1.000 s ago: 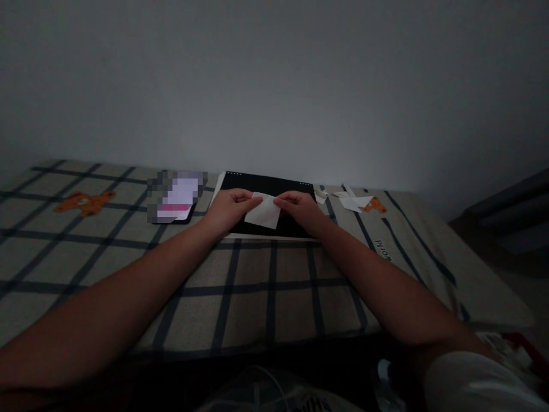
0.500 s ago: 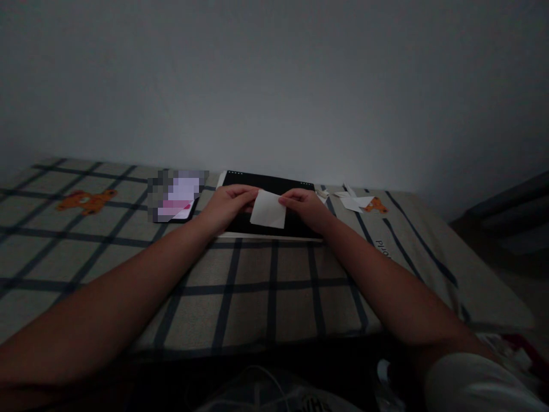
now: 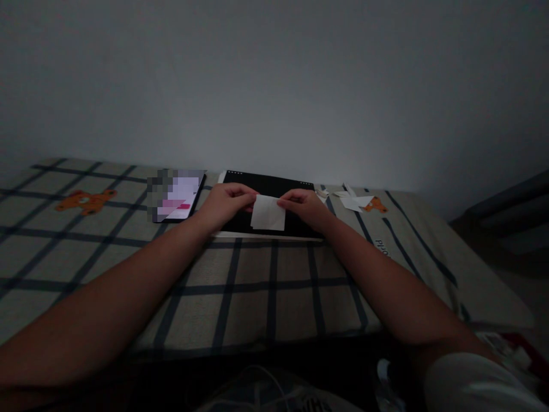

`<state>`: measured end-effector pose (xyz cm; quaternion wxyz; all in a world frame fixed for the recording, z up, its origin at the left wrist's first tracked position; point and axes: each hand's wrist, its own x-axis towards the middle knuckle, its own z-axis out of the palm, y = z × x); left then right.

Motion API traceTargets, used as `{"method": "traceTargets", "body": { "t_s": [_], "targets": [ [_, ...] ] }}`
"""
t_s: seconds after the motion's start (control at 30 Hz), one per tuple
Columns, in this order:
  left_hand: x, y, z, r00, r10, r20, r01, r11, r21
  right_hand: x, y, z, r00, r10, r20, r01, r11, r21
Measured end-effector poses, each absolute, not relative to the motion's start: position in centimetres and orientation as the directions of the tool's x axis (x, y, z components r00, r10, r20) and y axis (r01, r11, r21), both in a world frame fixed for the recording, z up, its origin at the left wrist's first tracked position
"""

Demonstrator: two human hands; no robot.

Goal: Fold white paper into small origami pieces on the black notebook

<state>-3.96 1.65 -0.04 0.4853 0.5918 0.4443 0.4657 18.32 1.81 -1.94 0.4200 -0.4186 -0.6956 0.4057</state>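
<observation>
A small square of white paper (image 3: 268,214) is held up between my two hands, over a black flat pad or book (image 3: 266,178) with white pages at its edge. My left hand (image 3: 231,200) pinches the paper's upper left corner between thumb and fingers. At the upper right corner, my right hand (image 3: 303,205) pinches it the same way. A second edge shows at the paper's lower left, so it looks folded or layered. The inner fingertips are partly hidden behind the paper.
A lit phone or tablet (image 3: 182,197), partly blurred out, lies left of the pad. Folded white paper pieces (image 3: 355,202) lie to the right. A checked cloth (image 3: 257,292) with bear prints covers the table, which meets a plain wall (image 3: 274,86) behind.
The paper has turned slightly and sits a little lower, its top edge now more level. My hands keep their pinch at both upper corners and have barely moved.
</observation>
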Motion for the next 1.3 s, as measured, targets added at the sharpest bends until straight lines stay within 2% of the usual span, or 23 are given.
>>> {"method": "traceTargets", "body": {
  "t_s": [0.13, 0.27, 0.6, 0.73, 0.83, 0.93, 1.2, 1.3],
  "targets": [
    [-3.9, 1.8, -0.1, 0.178, 0.982, 0.061, 0.025, -0.067, 0.997, 18.3, 2.0, -2.2, -0.294, 0.920, 0.260, 0.253, 0.338, -0.907],
    [-4.0, 1.8, -0.1, 0.210, 0.975, 0.068, 0.013, -0.072, 0.997, 18.3, 2.0, -2.3, -0.280, 0.923, 0.263, 0.265, 0.338, -0.903],
    [-4.4, 1.9, 0.0, 0.260, 0.953, 0.154, 0.171, -0.202, 0.964, 18.3, 2.0, -2.2, -0.301, 0.924, 0.237, 0.294, 0.326, -0.898],
    [-4.4, 2.1, -0.2, 0.247, 0.964, 0.101, 0.196, -0.152, 0.969, 18.0, 1.7, -2.0, -0.316, 0.927, 0.203, 0.283, 0.297, -0.912],
    [-4.3, 2.2, -0.5, 0.311, 0.949, 0.052, 0.225, -0.126, 0.966, 17.9, 1.7, -2.0, -0.323, 0.928, 0.187, 0.270, 0.279, -0.921],
    [-4.4, 2.3, -0.7, 0.358, 0.932, 0.056, 0.261, -0.157, 0.952, 17.8, 1.7, -2.0, -0.325, 0.927, 0.188, 0.265, 0.280, -0.923],
    [-4.4, 2.4, -1.3, 0.350, 0.935, 0.058, 0.346, -0.186, 0.920, 17.5, 1.6, -2.4, -0.377, 0.904, 0.202, 0.268, 0.315, -0.910],
    [-4.4, 2.3, -1.4, 0.376, 0.921, 0.107, 0.365, -0.253, 0.896, 17.4, 1.6, -2.4, -0.383, 0.901, 0.203, 0.278, 0.322, -0.905]
  ]
}}
